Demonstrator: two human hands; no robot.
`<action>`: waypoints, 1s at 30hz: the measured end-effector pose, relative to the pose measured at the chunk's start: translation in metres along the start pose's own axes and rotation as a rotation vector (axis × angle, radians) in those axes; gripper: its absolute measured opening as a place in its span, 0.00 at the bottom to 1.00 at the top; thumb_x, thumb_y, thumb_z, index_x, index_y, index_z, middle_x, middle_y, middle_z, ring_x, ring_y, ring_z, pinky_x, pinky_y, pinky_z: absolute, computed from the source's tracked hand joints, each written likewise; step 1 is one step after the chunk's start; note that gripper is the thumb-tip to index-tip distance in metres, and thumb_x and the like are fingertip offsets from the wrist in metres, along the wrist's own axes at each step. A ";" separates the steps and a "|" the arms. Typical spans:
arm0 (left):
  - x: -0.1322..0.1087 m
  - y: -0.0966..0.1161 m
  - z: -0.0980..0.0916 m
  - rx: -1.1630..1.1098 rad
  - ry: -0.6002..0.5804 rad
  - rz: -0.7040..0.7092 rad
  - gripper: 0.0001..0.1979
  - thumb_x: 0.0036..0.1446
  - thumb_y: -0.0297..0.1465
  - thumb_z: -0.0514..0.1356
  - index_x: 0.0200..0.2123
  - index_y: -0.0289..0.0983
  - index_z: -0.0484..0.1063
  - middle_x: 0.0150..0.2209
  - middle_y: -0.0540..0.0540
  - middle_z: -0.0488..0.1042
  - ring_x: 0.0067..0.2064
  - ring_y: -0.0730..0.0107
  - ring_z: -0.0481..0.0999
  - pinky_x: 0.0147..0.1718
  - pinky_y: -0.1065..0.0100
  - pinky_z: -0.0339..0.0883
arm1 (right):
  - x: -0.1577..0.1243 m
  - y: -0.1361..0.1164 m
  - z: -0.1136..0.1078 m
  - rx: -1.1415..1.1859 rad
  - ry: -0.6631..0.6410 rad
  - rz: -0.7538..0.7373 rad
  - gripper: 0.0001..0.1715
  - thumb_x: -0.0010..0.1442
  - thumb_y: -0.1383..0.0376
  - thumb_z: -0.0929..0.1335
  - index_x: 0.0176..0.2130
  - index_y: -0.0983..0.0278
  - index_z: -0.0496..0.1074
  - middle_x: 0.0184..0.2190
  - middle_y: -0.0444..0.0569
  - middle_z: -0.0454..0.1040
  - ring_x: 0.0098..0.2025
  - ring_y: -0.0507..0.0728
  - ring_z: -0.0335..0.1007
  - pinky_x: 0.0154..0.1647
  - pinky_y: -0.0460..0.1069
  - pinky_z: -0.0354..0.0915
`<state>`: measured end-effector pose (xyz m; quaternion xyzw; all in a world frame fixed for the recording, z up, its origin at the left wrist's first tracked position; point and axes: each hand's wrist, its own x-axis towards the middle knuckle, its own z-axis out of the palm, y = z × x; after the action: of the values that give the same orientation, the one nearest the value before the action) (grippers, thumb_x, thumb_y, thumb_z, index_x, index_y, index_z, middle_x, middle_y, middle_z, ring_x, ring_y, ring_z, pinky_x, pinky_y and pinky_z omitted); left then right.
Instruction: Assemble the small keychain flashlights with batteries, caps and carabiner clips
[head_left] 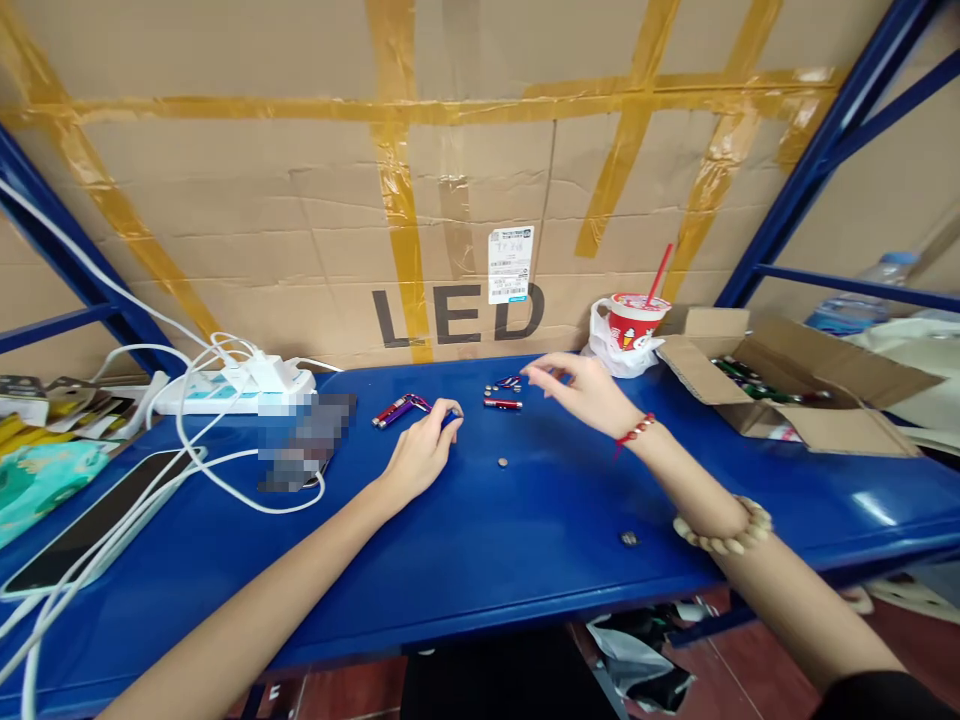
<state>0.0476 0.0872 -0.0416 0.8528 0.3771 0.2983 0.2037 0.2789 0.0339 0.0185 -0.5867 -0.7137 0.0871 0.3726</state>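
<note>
My left hand (426,448) rests on the blue table with its fingers curled; whatever it may hold is hidden. Just left of its knuckles lie a red metal tube (391,410) and a purple metal tube (405,407), like mini flashlights. My right hand (574,388) hovers over the table, fingers bent and tips close together; I cannot make out anything between them. Near those tips are a short red tube (502,404), a dark clip-like piece (510,382) and several small button cells. A single button cell (502,462) lies between the hands, and a small dark cluster (628,538) sits nearer the front edge.
At the right stands an open cardboard box (795,400) with dark tubes inside. A red-and-white cup (634,325) with a straw sits in a plastic bag behind my right hand. A power strip (240,390), white cables and phones (97,520) occupy the left. Taped cardboard (315,240) backs the table.
</note>
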 end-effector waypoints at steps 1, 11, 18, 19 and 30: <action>0.000 0.000 0.000 0.004 -0.001 -0.002 0.07 0.63 0.33 0.45 0.41 0.42 0.60 0.27 0.53 0.68 0.28 0.68 0.70 0.32 0.69 0.61 | -0.010 -0.006 -0.011 -0.018 0.010 -0.007 0.20 0.59 0.51 0.62 0.36 0.63 0.75 0.33 0.48 0.76 0.31 0.54 0.69 0.31 0.47 0.61; -0.001 0.005 0.004 -0.009 -0.010 0.029 0.07 0.63 0.33 0.44 0.42 0.42 0.58 0.27 0.53 0.68 0.28 0.68 0.70 0.31 0.70 0.60 | -0.129 0.005 -0.028 -0.145 -0.415 0.116 0.05 0.53 0.61 0.69 0.31 0.59 0.74 0.32 0.46 0.74 0.22 0.51 0.70 0.22 0.45 0.64; -0.006 0.011 -0.001 -0.014 -0.038 0.085 0.04 0.63 0.33 0.46 0.39 0.41 0.58 0.32 0.52 0.71 0.34 0.68 0.73 0.36 0.69 0.63 | -0.053 0.015 0.020 -0.157 -0.357 -0.028 0.03 0.52 0.65 0.69 0.30 0.62 0.75 0.31 0.48 0.75 0.27 0.53 0.70 0.30 0.47 0.65; -0.007 0.011 -0.001 -0.010 -0.042 0.091 0.04 0.63 0.32 0.46 0.38 0.41 0.58 0.33 0.51 0.72 0.35 0.68 0.74 0.37 0.69 0.63 | -0.040 0.014 0.026 -0.156 -0.368 -0.045 0.04 0.51 0.66 0.70 0.31 0.61 0.75 0.31 0.47 0.76 0.28 0.53 0.70 0.30 0.46 0.65; -0.005 0.006 -0.004 0.079 -0.021 0.109 0.02 0.63 0.30 0.49 0.39 0.41 0.59 0.34 0.52 0.72 0.36 0.71 0.74 0.37 0.71 0.66 | 0.005 -0.005 0.037 -0.187 -0.574 -0.248 0.08 0.45 0.61 0.74 0.31 0.55 0.78 0.30 0.42 0.76 0.28 0.53 0.71 0.26 0.45 0.60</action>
<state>0.0450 0.0801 -0.0373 0.8826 0.3395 0.2848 0.1572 0.2518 0.0483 -0.0027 -0.4785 -0.8605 0.1371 0.1085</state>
